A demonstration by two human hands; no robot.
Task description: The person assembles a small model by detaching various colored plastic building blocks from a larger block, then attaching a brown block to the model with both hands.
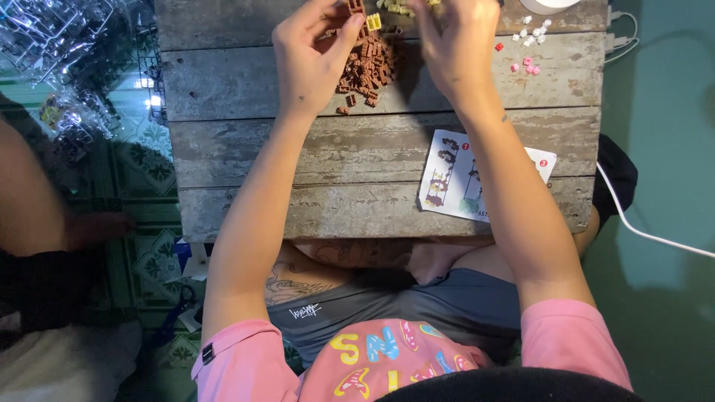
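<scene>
- Head view: my left hand is raised over the table at about 11 o'clock, wrist bent back, palm turned toward 3 o'clock, forearm running down to 7 o'clock.
- Its thumb and forefinger are pinched on a small brown brick piece at the top edge; the other fingers curl loosely.
- The piece's long axis seems to run 12 to 6 o'clock, though the frame cuts it off, so I can't tell its full length.
- My right hand sits at 12 o'clock, back toward the camera, forearm slanting down to 5 o'clock.
- Its fingertips are bunched above the yellow bricks; whether they grasp one, I cannot tell.
- Just below and between both hands lies a loose pile of brown bricks, tiny, blocky and studded plastic, with one yellow brick on top.
- The wooden table is made of grey, weathered planks with rough grain and gaps.
- At 1 o'clock are small pink and white pieces, scattered well apart from the pile.
- A glossy instruction sheet lies flat at 4 o'clock, partly under my right forearm.
- A white cable trails off the table's 3 o'clock side.
</scene>
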